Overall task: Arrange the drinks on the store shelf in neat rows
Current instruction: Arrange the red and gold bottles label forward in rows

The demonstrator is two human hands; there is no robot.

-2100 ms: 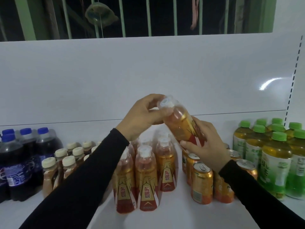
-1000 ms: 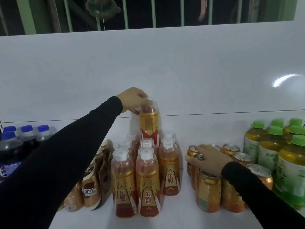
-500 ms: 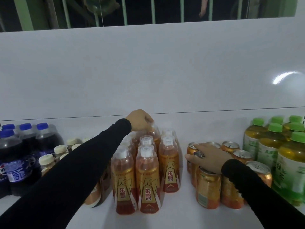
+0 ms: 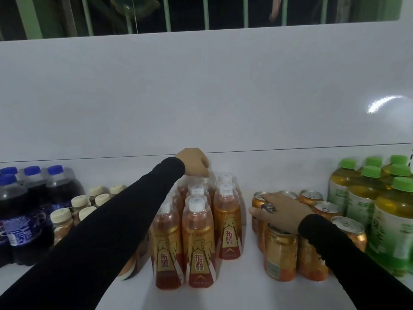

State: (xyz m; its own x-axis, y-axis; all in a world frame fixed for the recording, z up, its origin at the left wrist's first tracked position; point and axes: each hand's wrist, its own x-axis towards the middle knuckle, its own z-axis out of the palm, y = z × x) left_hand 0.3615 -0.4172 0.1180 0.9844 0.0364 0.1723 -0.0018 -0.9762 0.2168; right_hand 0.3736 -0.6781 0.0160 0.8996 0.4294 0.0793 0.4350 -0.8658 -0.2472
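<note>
Several orange energy-drink bottles (image 4: 200, 245) with white caps stand in rows at the middle of the white shelf (image 4: 241, 294). My left hand (image 4: 194, 161) reaches to the back of that group and grips the cap of the rearmost bottle, which stands on the shelf mostly hidden behind the others. My right hand (image 4: 280, 211), wearing a ring, rests with relaxed fingers on the tops of the gold cans (image 4: 280, 253) just right of the bottles.
Green-capped tea bottles (image 4: 388, 218) fill the right end. Small coffee bottles with cream caps (image 4: 60, 222) and dark cola bottles with blue caps (image 4: 21, 211) stand at the left. A white back panel (image 4: 201, 97) rises behind everything.
My left hand carried the orange bottle from in front of me to the back of the group and lowered it onto the shelf. My right hand let go of it and settled on the cans.
</note>
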